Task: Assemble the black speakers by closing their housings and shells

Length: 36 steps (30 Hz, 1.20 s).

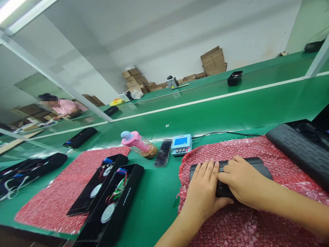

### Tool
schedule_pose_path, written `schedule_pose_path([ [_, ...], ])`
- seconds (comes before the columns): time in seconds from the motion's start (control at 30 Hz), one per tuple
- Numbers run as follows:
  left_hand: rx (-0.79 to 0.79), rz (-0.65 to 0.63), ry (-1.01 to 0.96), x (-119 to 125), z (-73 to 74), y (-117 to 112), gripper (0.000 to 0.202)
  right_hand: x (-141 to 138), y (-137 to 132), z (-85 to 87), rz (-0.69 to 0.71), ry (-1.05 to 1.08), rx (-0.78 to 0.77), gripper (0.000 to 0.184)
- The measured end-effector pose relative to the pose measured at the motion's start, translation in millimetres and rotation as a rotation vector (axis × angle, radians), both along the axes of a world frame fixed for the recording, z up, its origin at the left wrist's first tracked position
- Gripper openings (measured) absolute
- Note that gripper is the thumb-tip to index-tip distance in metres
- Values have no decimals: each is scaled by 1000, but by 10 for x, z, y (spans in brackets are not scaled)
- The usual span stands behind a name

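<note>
A long black speaker casing (pixel 257 164) lies on red bubble wrap (pixel 252 226) at the right of the bench. My left hand (pixel 205 185) is laid over its left part, fingers stretched across the top and thumb along the near side. Beside it, my right hand (pixel 239 178) presses on the middle of the casing with its fingers curled, touching the left hand's fingertips. Both hands hide much of the casing. To the left, two opened black speaker housings (pixel 128 192) show white round drivers, red wires, blue cells and a green circuit board.
A light-blue tester box (pixel 182 144) with a cable stands behind the bubble wrap, near a pink-capped bottle (pixel 138 144). Larger black ridged casings (pixel 298 151) lie at the right. More housings (pixel 38 168) are at the far left. Beyond the green divider (pixel 205 116), a person in pink (pixel 66 107) works.
</note>
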State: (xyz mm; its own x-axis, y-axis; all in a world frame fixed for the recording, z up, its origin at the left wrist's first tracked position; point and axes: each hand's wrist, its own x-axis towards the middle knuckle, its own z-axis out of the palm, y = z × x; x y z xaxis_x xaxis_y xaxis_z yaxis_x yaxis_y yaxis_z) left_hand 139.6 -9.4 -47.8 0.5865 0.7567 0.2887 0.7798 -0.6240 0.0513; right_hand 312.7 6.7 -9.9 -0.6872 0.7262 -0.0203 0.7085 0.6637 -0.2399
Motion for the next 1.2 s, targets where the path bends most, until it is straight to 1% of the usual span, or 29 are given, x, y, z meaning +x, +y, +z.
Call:
schedule_pose_path([
  [0.17,8,18,5,-1,-1,5,95,12,3,1,-1,33,24,10],
  [0.27,34,9,-2,10,12,0,92,8,-8,31,-14,6,-5,11],
  [0.33,41,15,-5,18,18,-7,88,6,-22,42,-26,1,4,14],
  [0.47,50,34,-25,27,1,-21,78,11,-44,27,-27,99,75,15],
  [0.57,67,42,-37,22,-17,-25,71,25,-47,9,-30,169,84,11],
  [0.63,62,37,-19,14,-16,-23,71,39,-51,-5,-35,186,51,10],
  [0.77,70,24,1,-8,11,-20,74,77,-65,-59,-4,212,-15,30],
  [0.83,111,13,-25,-16,18,-22,70,102,-60,-88,28,208,1,36],
  [0.9,182,-9,-75,-21,11,-23,60,133,-37,-105,55,216,-7,39],
  [0.97,264,-24,-129,-21,-4,-22,52,168,3,-109,69,279,-72,39],
  [1.07,360,-59,-167,-18,-21,-16,54,217,72,-118,14,471,-180,32],
  [1.13,387,-85,-165,-16,-19,-13,57,236,103,-131,-37,576,-239,28],
  [1.2,386,-91,-159,-19,-9,-11,57,240,116,-141,-53,613,-263,26],
])
